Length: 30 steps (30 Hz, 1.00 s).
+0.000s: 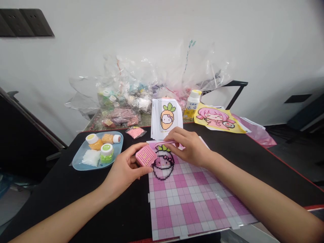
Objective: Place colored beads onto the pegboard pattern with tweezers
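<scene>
L hand [129,165]: grasping pink bead tray [146,156], between thumb & fingers, left of R hand | R hand [188,145]: pinching pink tweezers [164,143], over far-left pegboard [192,202]

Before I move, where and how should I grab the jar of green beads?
Probably by the rim of its round white lid, from above, since the jar stands upright on the blue tray. Its right side looks freer; a white packet sits close on the left.
</scene>
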{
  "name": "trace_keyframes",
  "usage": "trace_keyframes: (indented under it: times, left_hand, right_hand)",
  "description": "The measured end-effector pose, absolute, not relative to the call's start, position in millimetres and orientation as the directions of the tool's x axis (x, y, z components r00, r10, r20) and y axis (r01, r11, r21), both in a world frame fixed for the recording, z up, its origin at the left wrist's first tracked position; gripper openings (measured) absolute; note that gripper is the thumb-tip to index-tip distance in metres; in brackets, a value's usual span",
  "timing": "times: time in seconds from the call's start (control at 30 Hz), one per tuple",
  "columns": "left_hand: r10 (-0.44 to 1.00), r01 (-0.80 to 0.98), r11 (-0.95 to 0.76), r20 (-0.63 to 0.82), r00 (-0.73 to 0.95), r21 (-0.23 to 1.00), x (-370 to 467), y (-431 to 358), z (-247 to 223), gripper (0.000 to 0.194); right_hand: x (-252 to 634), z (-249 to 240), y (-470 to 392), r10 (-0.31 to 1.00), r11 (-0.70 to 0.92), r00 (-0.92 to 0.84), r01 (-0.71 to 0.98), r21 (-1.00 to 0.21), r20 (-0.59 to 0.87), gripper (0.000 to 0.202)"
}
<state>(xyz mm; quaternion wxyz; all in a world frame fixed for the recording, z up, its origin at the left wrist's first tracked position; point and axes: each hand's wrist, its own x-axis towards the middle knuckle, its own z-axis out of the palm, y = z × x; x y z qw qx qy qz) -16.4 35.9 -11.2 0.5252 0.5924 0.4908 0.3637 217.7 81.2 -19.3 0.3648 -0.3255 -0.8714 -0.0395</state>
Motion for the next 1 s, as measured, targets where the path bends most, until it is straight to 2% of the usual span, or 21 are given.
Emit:
trace_keyframes:
  times: [0.13,0.3,0.7,0.87,1.0]
  left_hand:
    - [0.960,0.181,0.040,-0.088,0.265,0.983,-16.3,34.5,-11.4,0.071]
    - [0.959,0.154,0.048,-0.089,0.270,0.987,-14.3,32.8,-9.9,0.068]
    - [0.957,0.119,0.031,-0.064,0.284,0.992,-13.3,34.4,-9.5,0.065]
    - [0.958,0.159,0.038,-0.081,0.274,0.987,-14.9,33.5,-12.3,0.072]
    - [0.971,0.202,0.048,-0.093,0.219,0.978,-15.8,33.9,-14.4,0.075]
  right_hand:
    - [210.0,-23.2,78.1,0.472,0.856,-0.581,0.481,-0.189,0.662,0.017]
    - [207.0,-31.1,79.9,0.461,0.871,-0.606,0.450,-0.198,0.648,0.018]
    - [205.5,-33.4,80.5,0.458,0.874,-0.621,0.446,-0.194,0.636,0.018]
    - [206.8,-29.4,80.3,0.443,0.870,-0.571,0.460,-0.177,0.692,0.017]
    - [213.3,-23.2,82.2,0.538,0.793,-0.511,0.576,-0.197,0.671,0.017]
